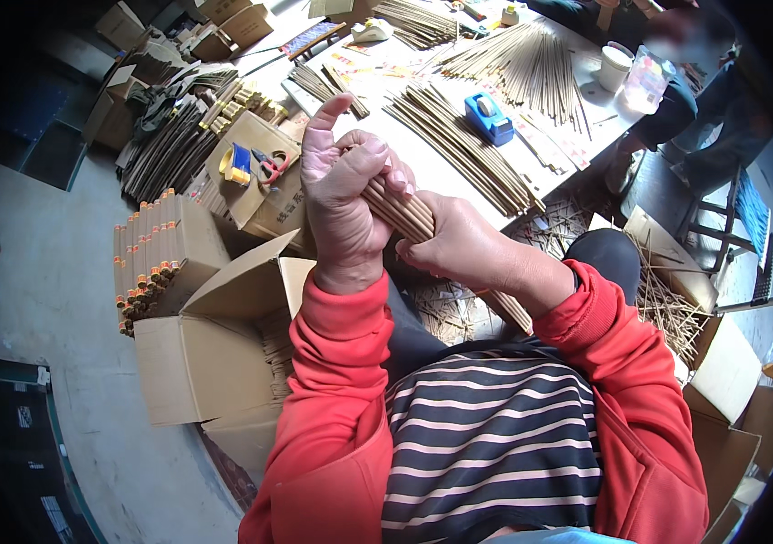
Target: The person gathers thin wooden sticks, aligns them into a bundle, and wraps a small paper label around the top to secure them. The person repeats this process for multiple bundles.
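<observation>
Between my hands slants a bundle of thin brown sticks [402, 211], its lower end reaching down to the right below my right wrist. My left hand [345, 181] is closed around the upper part of the bundle, with the index finger raised off it. My right hand [459, 238] wraps the middle of the same bundle, thumb pressed along the sticks. Just beyond them, a row of loose brown sticks [463, 150] lies on the white table [386, 68]. A blue tape dispenser [490, 119] stands beside that row.
An open cardboard box [164, 367] with sticks inside stands at my left. Near it are banded bundles [146, 258], red-handled scissors [270, 167] and a yellow-and-blue tape roll [236, 164]. Fanned sticks [527, 68] and a white cup [615, 67] are on the table. Another person sits at the far right.
</observation>
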`<state>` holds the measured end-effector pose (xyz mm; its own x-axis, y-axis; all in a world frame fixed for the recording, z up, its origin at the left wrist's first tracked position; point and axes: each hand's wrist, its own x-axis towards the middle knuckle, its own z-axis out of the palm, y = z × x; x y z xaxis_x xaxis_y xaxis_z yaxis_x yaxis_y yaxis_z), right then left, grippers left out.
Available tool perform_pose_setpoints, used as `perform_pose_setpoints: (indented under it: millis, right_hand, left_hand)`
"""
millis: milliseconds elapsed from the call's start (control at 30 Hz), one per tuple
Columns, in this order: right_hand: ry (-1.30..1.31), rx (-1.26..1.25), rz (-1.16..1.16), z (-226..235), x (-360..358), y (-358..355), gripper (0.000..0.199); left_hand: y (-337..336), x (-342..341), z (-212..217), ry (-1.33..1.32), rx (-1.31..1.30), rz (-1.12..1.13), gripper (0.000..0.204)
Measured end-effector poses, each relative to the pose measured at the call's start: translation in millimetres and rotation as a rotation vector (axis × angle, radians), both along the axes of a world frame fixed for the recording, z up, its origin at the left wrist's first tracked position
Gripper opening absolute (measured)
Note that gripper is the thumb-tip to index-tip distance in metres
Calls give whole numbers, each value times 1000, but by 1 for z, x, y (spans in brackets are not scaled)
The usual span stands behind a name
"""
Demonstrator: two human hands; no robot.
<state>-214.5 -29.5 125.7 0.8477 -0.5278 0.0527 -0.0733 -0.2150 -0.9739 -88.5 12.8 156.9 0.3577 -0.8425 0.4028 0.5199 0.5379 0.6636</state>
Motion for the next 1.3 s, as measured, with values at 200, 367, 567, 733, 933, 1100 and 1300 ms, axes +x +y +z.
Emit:
perform_pose_setpoints:
  millis: [200,367,567,733,933,1100,1300]
  right_hand:
    - [20,-337,-226,-15,2,0,25]
    - [31,-22,-14,-5,-2,-1,25]
    - [18,127,134,0,-2,-11,28]
    - [49,68,22,9,-1,-4,27]
    - [-30,-101,-130,4,2,-8,31]
    - [-217,-319,-198,-15,6,-8,34]
    - [-236,-489,-336,-12,1,4,36]
  left_hand:
    - [-1,-6,4,-32,103,219,51]
    - [3,-2,4,-22,21,67,52]
    - [-2,4,2,-62,-32,-82,52]
    - [-8,10,1,-110,-59,-86,59]
    - [-2,-6,-4,-270,21,221,104]
    - [3,-39,-17,-200,248,371,58]
    - [3,-51,-3,-57,211,358,27]
